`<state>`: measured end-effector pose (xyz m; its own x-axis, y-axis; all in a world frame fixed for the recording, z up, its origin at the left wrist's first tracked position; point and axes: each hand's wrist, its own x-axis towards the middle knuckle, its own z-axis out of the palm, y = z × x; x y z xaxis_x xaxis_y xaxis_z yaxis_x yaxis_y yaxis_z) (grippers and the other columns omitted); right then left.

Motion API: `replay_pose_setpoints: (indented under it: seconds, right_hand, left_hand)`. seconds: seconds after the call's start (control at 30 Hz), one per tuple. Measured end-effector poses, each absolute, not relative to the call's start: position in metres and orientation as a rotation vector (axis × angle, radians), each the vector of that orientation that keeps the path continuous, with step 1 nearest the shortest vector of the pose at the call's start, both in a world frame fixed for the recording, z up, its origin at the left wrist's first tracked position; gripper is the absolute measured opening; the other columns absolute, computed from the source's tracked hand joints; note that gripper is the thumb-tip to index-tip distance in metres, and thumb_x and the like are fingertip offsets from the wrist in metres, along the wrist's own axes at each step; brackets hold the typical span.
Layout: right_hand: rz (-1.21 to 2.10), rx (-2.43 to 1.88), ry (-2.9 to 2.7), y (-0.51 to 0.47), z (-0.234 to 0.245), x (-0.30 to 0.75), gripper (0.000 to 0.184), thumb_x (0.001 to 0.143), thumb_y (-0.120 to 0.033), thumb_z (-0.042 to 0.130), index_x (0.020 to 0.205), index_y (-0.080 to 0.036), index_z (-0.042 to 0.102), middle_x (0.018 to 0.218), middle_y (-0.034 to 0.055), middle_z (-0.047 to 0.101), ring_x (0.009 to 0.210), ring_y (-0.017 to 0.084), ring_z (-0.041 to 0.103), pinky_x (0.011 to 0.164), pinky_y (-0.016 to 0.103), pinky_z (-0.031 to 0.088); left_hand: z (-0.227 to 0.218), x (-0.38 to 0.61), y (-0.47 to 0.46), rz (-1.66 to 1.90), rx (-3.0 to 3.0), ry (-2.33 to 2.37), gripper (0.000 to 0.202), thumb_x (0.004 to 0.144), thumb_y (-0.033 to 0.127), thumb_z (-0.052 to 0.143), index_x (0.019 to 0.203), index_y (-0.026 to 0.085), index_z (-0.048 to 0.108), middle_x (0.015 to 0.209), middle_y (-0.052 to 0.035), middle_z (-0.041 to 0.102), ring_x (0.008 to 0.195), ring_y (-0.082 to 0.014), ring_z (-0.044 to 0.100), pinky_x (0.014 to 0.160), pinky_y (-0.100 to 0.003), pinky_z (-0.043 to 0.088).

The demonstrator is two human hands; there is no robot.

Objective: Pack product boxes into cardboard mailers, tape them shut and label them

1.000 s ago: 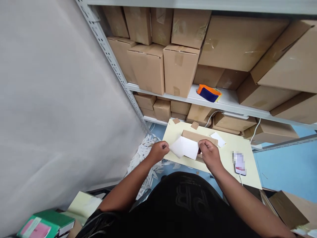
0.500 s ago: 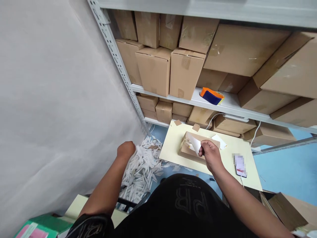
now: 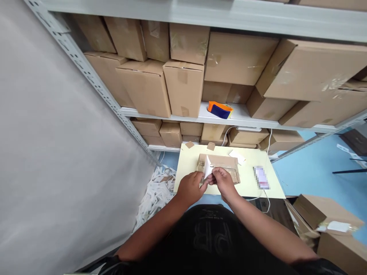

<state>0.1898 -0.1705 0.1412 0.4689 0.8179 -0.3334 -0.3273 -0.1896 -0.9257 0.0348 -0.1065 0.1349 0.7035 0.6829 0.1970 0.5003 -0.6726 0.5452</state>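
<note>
A thin white sheet (image 3: 207, 167), like a label, stands curled up over a cardboard box (image 3: 220, 160) on the pale yellow table (image 3: 186, 160). My right hand (image 3: 225, 183) pinches its lower edge between thumb and fingers. At the sheet's left side is my left hand (image 3: 189, 187), thumb and fingers apart, the fingertips close to the paper; whether they touch it I cannot tell. Clear tape shines on the box, and both hands partly cover its near side.
A phone (image 3: 261, 177) with a cable lies on the table's right, and a white card (image 3: 237, 156) behind the box. Shelves of cartons (image 3: 183, 86) rise beyond, with an orange and blue band (image 3: 220, 110). White paper strips (image 3: 151, 196) cover the floor at left; open cartons (image 3: 327, 210) stand right.
My left hand has come from above the paper strips to the sheet, its fist opened. The right hand still holds the sheet, now more upright. The view has turned to the right.
</note>
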Motion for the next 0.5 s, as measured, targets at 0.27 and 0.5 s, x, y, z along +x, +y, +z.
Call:
replay_pose_setpoints:
  seconds: [0.27, 0.5]
  right_hand:
    - [1.147, -1.383, -0.622, -0.189, 0.145, 0.207, 0.032, 0.082, -0.053, 0.073, 0.080, -0.021, 0.070, 0.075, 0.0029, 0.071, 0.073, 0.019, 0.064, 0.072, 0.033, 0.051]
    - [0.811, -1.661, -0.659, -0.218, 0.124, 0.272, 0.037, 0.080, -0.056, 0.075, 0.097, -0.023, 0.066, 0.082, -0.0005, 0.065, 0.076, 0.020, 0.058, 0.074, 0.032, 0.047]
  left_hand:
    - [0.129, 0.058, -0.104, 0.493, 2.141, 0.967, 0.012, 0.090, 0.032, 0.061, 0.085, 0.023, 0.065, 0.082, -0.0018, 0.071, 0.078, -0.0195, 0.065, 0.075, -0.030, 0.048]
    - [0.135, 0.066, -0.092, 0.549, 1.552, 0.809, 0.032, 0.088, 0.033, 0.057, 0.113, 0.019, 0.072, 0.102, -0.0054, 0.075, 0.093, -0.0229, 0.066, 0.086, -0.034, 0.051]
